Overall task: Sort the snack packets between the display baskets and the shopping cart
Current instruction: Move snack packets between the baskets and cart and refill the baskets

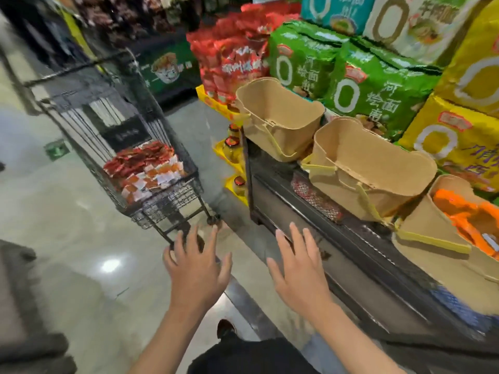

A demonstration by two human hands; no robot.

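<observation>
A black wire shopping cart [172, 201] stands on the floor at centre left, holding several red and orange-white snack packets [145, 168]. Three tan display baskets sit in a row on a dark counter at the right: the far basket [280, 122] and the middle basket [378, 168] look empty from here, and the near basket [432, 228] holds orange packets [469, 217]. My left hand [197, 263] and my right hand [297, 268] hover in front of me with fingers spread, holding nothing, between the cart and the counter.
Behind the baskets, large green [359, 85], yellow [459, 125] and red [237, 60] bags are stacked high. Jars on yellow shelving [232, 147] stand at the counter's far end. The dark counter's edge [351, 255] runs along my right. Grey tiled floor [67, 238] spreads to the left.
</observation>
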